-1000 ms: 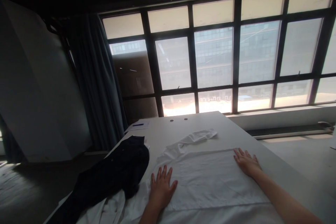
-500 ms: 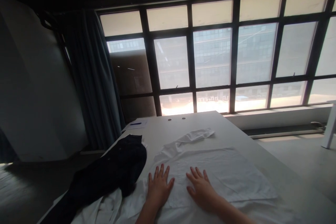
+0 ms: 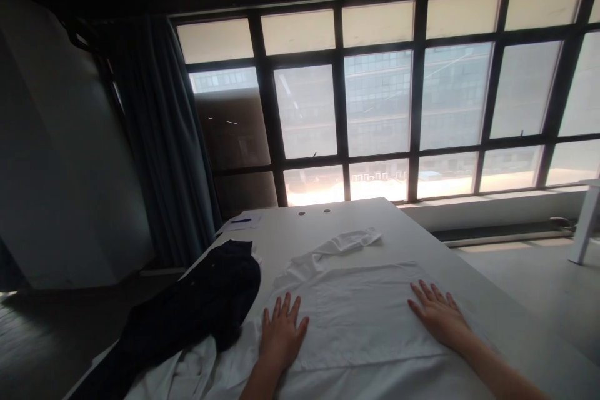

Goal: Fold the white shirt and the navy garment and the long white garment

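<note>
A white shirt (image 3: 359,315) lies spread over the table, and one sleeve stretches toward the far side with wrinkles in it. Flat on the left part of the cloth rests my left hand (image 3: 282,330), fingers spread. My right hand (image 3: 438,312) lies open on the right part of the cloth, near its edge, fingers fanned out. Neither hand grips anything. Close to my left hand, a dark garment (image 3: 197,300) lies in a heap, partly over more white fabric (image 3: 194,372).
The white table (image 3: 351,220) has two round holes near its far end. Paper with a blue pen (image 3: 241,220) lies at the far left corner. Beyond stand large windows (image 3: 377,106) and a dark curtain (image 3: 171,137). A white table leg (image 3: 585,225) shows at right.
My right hand has slid to the right across the white shirt, away from my left hand, and the cloth under it looks smoother. My left hand has stayed in place.
</note>
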`<state>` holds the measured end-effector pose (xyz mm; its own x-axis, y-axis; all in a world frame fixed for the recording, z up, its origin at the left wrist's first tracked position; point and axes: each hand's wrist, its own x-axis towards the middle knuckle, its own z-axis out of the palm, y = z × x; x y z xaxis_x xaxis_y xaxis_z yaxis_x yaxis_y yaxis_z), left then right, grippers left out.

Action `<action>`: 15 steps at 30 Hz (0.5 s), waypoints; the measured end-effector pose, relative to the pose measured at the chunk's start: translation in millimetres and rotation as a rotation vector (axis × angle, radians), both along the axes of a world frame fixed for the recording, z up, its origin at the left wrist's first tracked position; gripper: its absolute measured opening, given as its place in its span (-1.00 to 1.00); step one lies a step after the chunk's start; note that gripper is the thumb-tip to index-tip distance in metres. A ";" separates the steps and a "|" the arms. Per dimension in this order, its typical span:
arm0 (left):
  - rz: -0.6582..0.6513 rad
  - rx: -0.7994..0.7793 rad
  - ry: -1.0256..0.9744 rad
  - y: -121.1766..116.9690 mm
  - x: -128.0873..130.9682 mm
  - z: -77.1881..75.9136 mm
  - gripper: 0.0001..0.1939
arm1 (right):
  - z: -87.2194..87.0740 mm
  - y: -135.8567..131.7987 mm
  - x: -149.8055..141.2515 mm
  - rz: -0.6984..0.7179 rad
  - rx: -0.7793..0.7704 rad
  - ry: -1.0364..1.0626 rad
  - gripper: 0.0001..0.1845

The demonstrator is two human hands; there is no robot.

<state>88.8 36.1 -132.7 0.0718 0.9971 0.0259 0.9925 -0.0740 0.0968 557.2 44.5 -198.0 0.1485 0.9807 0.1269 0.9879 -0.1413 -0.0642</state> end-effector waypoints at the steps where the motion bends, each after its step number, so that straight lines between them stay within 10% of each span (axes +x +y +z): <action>1: 0.003 0.009 0.009 -1.3 1.1 0.6 -0.31 | -4.3 -2.0 20.2 -0.040 0.009 -0.025 -0.26; 7: 0.071 0.105 0.122 -25.7 19.2 11.9 -0.40 | -6.4 -25.8 85.8 -0.159 0.149 -0.155 -0.38; 15: -0.044 -0.227 0.198 -92.7 -7.7 19.9 -0.39 | -7.2 -90.2 23.4 0.256 0.262 0.132 -0.49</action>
